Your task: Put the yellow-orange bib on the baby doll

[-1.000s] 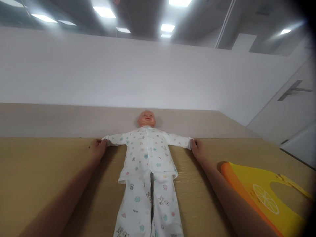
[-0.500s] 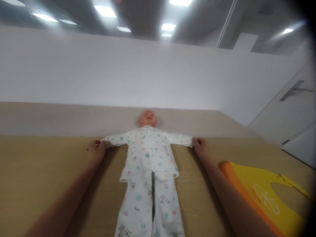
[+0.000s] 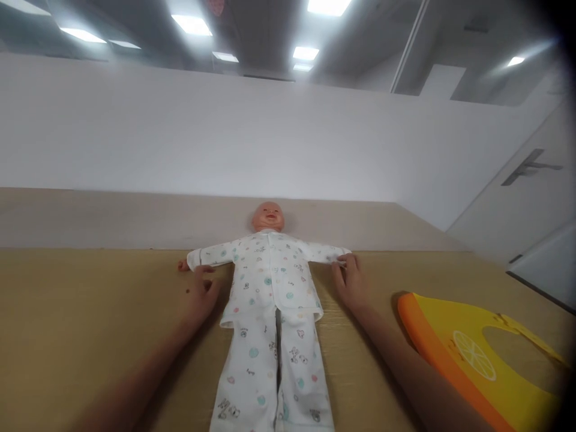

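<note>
A baby doll (image 3: pixel 269 217) lies on its back, arms spread, in a white top (image 3: pixel 270 270) and trousers (image 3: pixel 252 372) printed with small coloured figures. Just below the doll's left-hand sleeve (image 3: pixel 216 254) in the picture is my left hand (image 3: pixel 200 297), open, its fingers loosely curved and apart. The doll's small hand (image 3: pixel 182 265) shows past that cuff. My right hand (image 3: pixel 351 285) is at the end of the other sleeve (image 3: pixel 321 252), fingertips touching its cuff, with a gap between thumb and fingers. That doll hand is hidden.
A yellow bib (image 3: pixel 477 354) with an orange edge and a white citrus slice print lies on the wooden table (image 3: pixel 81 312) at the right. Behind the table stands a white wall (image 3: pixel 202 132). A door handle (image 3: pixel 528 168) shows at the far right.
My left hand has let go of the left-hand cuff and moved inward and down, uncovering the doll's hand. My right hand has shifted slightly inward along its cuff, its grip loosened.
</note>
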`<state>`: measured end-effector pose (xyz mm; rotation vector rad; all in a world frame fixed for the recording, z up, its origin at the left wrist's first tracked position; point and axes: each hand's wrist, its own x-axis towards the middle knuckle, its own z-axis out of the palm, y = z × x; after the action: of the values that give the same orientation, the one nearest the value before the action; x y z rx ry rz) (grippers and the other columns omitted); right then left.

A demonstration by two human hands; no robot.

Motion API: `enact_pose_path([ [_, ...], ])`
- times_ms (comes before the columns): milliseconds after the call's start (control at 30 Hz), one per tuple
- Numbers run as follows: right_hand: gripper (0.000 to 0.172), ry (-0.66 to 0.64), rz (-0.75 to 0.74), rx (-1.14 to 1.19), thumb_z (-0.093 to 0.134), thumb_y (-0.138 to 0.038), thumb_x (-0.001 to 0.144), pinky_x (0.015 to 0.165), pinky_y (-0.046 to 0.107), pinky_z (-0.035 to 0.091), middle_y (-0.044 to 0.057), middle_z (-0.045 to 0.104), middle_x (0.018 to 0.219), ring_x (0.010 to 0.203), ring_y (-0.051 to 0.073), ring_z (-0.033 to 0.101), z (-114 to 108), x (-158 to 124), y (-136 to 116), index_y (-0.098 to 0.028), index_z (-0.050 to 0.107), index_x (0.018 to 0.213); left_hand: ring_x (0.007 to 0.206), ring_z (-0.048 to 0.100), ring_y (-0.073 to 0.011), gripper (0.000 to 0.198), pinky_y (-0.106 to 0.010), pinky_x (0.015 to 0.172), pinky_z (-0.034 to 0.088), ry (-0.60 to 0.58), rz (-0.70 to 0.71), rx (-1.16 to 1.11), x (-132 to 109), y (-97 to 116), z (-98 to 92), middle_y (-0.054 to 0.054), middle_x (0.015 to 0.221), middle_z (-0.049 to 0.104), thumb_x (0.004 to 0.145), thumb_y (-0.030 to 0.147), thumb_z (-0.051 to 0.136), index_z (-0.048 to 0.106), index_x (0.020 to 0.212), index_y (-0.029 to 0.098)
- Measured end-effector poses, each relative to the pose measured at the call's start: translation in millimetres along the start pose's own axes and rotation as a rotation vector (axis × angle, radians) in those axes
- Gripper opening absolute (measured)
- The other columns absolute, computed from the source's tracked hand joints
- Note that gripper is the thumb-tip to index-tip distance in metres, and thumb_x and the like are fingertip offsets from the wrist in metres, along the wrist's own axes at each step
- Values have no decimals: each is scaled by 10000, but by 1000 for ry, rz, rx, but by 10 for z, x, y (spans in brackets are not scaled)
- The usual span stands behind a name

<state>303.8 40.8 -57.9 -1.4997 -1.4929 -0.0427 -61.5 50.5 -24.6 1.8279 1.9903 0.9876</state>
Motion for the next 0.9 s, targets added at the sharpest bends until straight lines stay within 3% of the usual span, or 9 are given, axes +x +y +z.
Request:
enact_pose_path([
  [133,199,-153,-35,196,436,-379,923,809,338,456,76,522,1014,904,184,526,-47,-206,-268,-198,500,973,461,440,-140,213,-274,581,352,-35,258,-89,-274,52,25,78,470,461,857,354,403,435,1022,223],
  [267,152,-294,-69,300,506,-355,893,726,288,461,62,510,1002,886,167,523,-74,-336,-469,-204,511,916,461,426,-135,302,-267,541,348,-105,357,-56,-362,43,26,92,500,448,815,390,505,415,1052,227],
  [400,109,-306,-78,334,523,-288,863,753,290,467,77,491,1114,936,172,532,-29,-360,-503,-203,522,931,457,431,-132,337,-268,530,360,-93,402,2,-408,9,18,103,507,436,802,405,537,420,1061,223],
  [533,105,-260,13,333,448,-266,870,647,273,464,66,555,972,783,154,548,-135,-413,-463,-193,517,900,447,428,-130,228,-269,521,365,-94,422,-37,-443,-86,-2,96,516,470,835,360,492,439,1012,227],
  [633,165,-318,114,217,459,-322,863,600,266,452,44,600,840,691,152,549,-482,-443,-396,-189,543,912,447,423,-134,145,-264,504,354,-60,337,-111,-408,-132,-14,92,492,470,856,342,438,443,948,230],
  [733,250,-293,293,34,491,-406,822,600,282,465,45,642,803,669,167,583,-1033,-401,-149,-188,590,892,441,402,-129,165,-248,489,333,-30,223,-143,-350,-109,-18,100,462,446,836,370,447,447,931,235],
  [833,296,-205,398,-182,547,-451,725,663,341,493,73,679,835,732,217,641,-1667,-363,392,-202,625,866,455,391,-125,182,-236,489,319,-72,141,-166,-318,-55,-16,99,465,449,820,384,448,457,932,240],
  [900,274,-93,458,-292,602,-437,644,626,377,493,95,694,830,710,252,658,-2080,-409,857,-233,646,821,466,383,-125,189,-234,494,308,-107,128,-183,-315,-33,-11,98,466,437,810,387,449,464,929,241],
])
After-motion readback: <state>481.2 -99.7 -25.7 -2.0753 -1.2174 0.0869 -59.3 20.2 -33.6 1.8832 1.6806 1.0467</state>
